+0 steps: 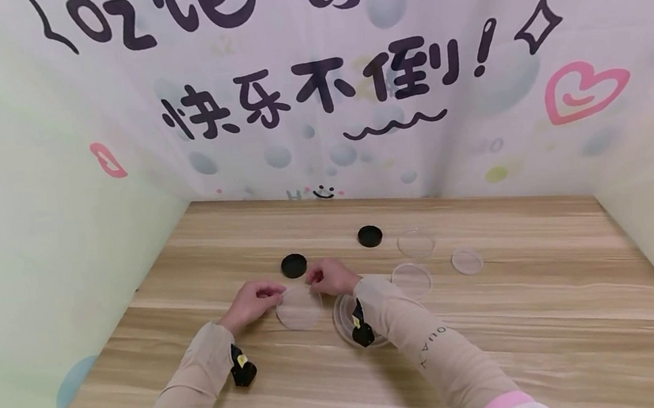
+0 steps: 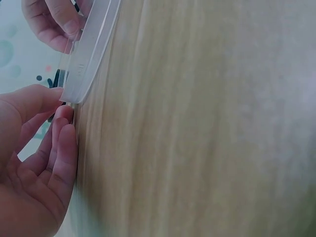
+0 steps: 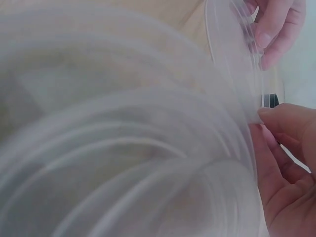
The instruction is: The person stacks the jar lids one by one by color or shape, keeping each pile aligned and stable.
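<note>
A stack of clear dishes (image 1: 344,317) sits under the right wrist. Both hands, left hand (image 1: 250,303) and right hand (image 1: 328,276), pinch one clear dish (image 1: 299,307) mid-table; three loose dishes (image 1: 411,280) and two black caps (image 1: 294,265) toward the far edge look still unhandled.

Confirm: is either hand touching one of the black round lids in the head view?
No. Both the left hand and right hand pinch the clear dish, while the black lids lie apart behind them.
</note>
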